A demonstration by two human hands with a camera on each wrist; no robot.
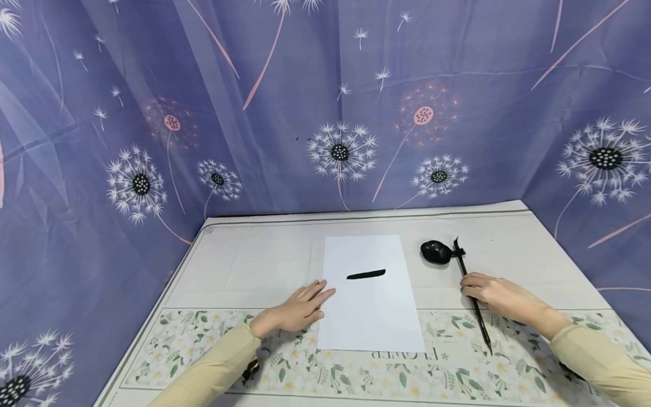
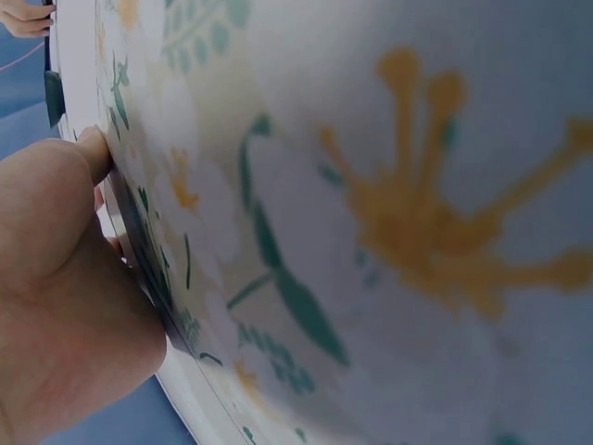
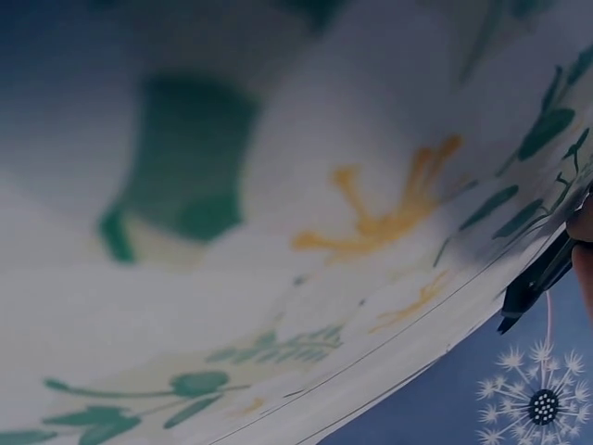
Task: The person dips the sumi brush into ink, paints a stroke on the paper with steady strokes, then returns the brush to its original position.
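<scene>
A white sheet of paper [image 1: 368, 322] lies on the table, a thick black stroke [image 1: 366, 275] across its upper half. My left hand [image 1: 297, 308] rests at the sheet's left edge, fingers spread, some fingertips touching the paper. To the right, my right hand [image 1: 500, 294] pinches a long black brush [image 1: 478, 319] around its middle. The brush's bristle end points away from me, beside a small black ink dish [image 1: 435, 252], and its shaft crosses the dish's short handle. In the right wrist view part of the brush [image 3: 537, 283] shows beside the fingers [image 3: 584, 236].
A pale cloth with a flower-printed band [image 1: 213, 350] covers the table [image 1: 264, 249]. Purple dandelion curtains [image 1: 285, 113] hang behind and at both sides. Printed lettering [image 1: 407, 355] shows just below the paper.
</scene>
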